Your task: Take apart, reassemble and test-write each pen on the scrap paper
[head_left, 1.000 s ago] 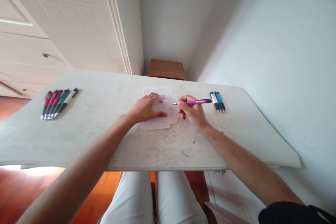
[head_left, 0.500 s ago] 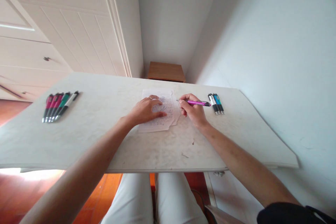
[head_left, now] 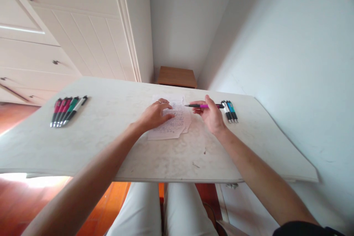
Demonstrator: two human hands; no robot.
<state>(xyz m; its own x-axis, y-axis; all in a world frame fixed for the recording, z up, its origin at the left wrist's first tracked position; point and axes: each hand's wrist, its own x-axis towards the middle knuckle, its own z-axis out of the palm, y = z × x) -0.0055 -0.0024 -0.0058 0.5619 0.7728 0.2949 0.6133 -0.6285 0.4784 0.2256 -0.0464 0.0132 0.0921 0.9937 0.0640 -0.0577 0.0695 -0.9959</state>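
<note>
So, L hand on papers, R hand w/ pen, thumb fwd.

Ballpoint pen, magenta and black, handheld, tip pointing left beside the sheets' right edge. Paper sheets, white, overlapping slightly askew, lying flat; top sheet densely handwritten in bluish ink.

1. The left fingers covered part of the paper, whose writing was too small to read.
2. The right fingers hid a section of the purple pen.
3. The picture's left edge cut off the counter.
4. The black sleeve ran out at the bottom edge.
5. The counter hid the wooden stand's lower part.
</note>
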